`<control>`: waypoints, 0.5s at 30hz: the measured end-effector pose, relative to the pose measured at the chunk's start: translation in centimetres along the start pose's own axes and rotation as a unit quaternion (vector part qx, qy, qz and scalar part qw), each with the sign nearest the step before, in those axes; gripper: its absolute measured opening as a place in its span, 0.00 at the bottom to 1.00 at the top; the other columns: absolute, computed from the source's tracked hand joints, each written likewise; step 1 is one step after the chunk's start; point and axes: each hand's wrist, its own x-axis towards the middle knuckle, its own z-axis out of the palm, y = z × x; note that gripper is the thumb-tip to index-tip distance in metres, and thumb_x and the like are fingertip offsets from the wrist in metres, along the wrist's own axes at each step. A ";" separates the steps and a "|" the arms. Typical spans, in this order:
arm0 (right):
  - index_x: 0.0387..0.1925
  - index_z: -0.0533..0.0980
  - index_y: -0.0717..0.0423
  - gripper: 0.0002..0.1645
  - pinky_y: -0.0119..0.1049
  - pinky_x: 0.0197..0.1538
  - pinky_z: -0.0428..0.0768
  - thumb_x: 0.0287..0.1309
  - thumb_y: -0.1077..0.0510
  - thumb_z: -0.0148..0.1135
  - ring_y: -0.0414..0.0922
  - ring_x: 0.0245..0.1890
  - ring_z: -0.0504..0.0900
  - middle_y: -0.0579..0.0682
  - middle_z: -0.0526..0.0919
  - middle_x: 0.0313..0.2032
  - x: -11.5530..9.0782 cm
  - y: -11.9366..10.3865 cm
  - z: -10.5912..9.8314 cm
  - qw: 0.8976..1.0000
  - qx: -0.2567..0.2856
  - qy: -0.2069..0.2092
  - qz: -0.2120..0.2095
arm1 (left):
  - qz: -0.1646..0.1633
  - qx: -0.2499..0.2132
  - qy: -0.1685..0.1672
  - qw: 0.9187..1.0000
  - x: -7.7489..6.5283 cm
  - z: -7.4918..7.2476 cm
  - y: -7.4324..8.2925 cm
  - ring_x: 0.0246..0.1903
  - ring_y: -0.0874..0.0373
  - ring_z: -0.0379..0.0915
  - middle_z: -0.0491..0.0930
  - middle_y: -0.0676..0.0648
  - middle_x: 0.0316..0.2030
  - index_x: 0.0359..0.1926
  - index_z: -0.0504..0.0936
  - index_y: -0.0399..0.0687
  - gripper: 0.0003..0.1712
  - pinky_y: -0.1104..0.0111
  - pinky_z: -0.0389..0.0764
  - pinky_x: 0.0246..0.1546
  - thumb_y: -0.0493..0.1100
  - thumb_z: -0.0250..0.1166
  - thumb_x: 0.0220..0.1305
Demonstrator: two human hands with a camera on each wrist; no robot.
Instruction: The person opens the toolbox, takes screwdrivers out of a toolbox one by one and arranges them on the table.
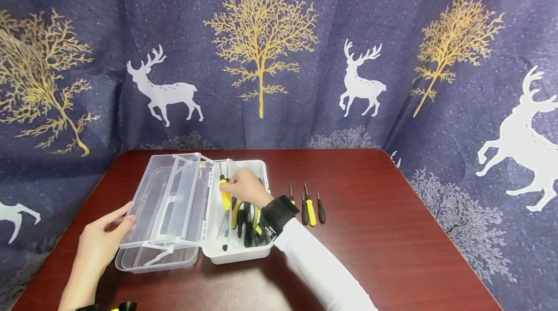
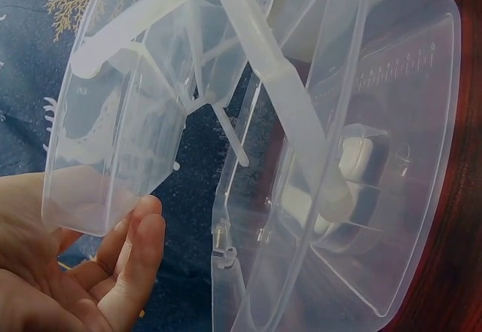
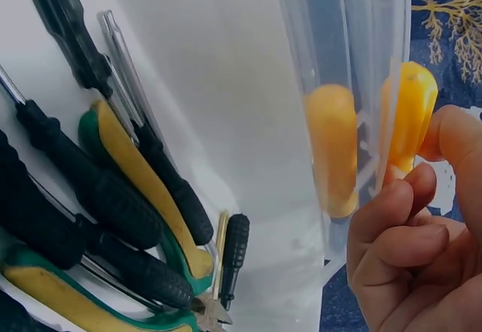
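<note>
My right hand (image 1: pixel 248 186) pinches a yellow-handled screwdriver (image 1: pixel 225 198) over the inner side of the white toolbox (image 1: pixel 237 256). In the right wrist view its yellow handle (image 3: pixel 413 114) stands against a clear plastic wall, and a second yellow shape (image 3: pixel 333 151) shows in that plastic. My left hand (image 1: pixel 102 236) holds the outer edge of a raised clear tray (image 1: pixel 150 180) at the left. In the left wrist view the thumb and fingers lie around the tray's lower corner. Inside the box are black-handled screwdrivers (image 3: pixel 90 174) and pliers with yellow-green handles (image 3: pixel 143 185).
Right of the box, several screwdrivers (image 1: pixel 310 211) with yellow or black handles lie on the red-brown table (image 1: pixel 383 248). The clear lid (image 1: pixel 157 263) rests opened out to the left under the tray, joined by white hinge arms (image 2: pixel 275 83). A patterned curtain (image 1: pixel 305 83) hangs behind.
</note>
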 end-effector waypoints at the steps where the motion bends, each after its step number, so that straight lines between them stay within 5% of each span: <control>1: 0.02 0.56 0.47 0.33 0.26 0.18 0.47 0.54 0.51 0.61 0.34 0.11 0.47 0.38 0.49 0.07 -0.1 0.0 0.0 1.000 0.003 0.002 0.000 | -0.001 0.001 0.000 1.000 0.0 0.0 0.0 0.22 0.89 0.70 0.68 0.89 0.18 0.64 0.72 0.43 0.29 0.88 0.65 0.26 0.51 0.61 0.66; 4: 0.02 0.57 0.47 0.32 0.26 0.18 0.50 0.54 0.51 0.61 0.33 0.10 0.54 0.38 0.55 0.06 -0.5 0.1 -0.1 1.000 0.020 0.005 0.011 | -0.004 0.002 -0.004 1.000 0.0 0.0 -0.1 0.22 0.88 0.71 0.68 0.89 0.18 0.64 0.71 0.44 0.29 0.87 0.65 0.25 0.52 0.60 0.66; 9: 0.11 0.74 0.57 0.23 0.24 0.20 0.71 0.58 0.50 0.61 0.48 0.18 0.84 0.55 0.81 0.15 -1.1 0.2 -0.4 0.995 0.076 -0.008 0.057 | -0.007 -0.001 -0.005 1.000 0.0 0.0 -0.1 0.21 0.87 0.72 0.69 0.88 0.18 0.64 0.71 0.44 0.30 0.87 0.66 0.25 0.52 0.60 0.66; 15: 0.21 0.80 0.59 0.18 0.30 0.25 0.82 0.61 0.52 0.59 0.50 0.20 0.85 0.54 0.84 0.20 -1.7 0.7 -0.6 0.994 0.088 -0.015 0.060 | -0.002 0.002 -0.001 1.000 0.1 0.0 -0.1 0.21 0.86 0.72 0.69 0.88 0.18 0.64 0.72 0.44 0.29 0.88 0.65 0.26 0.51 0.60 0.66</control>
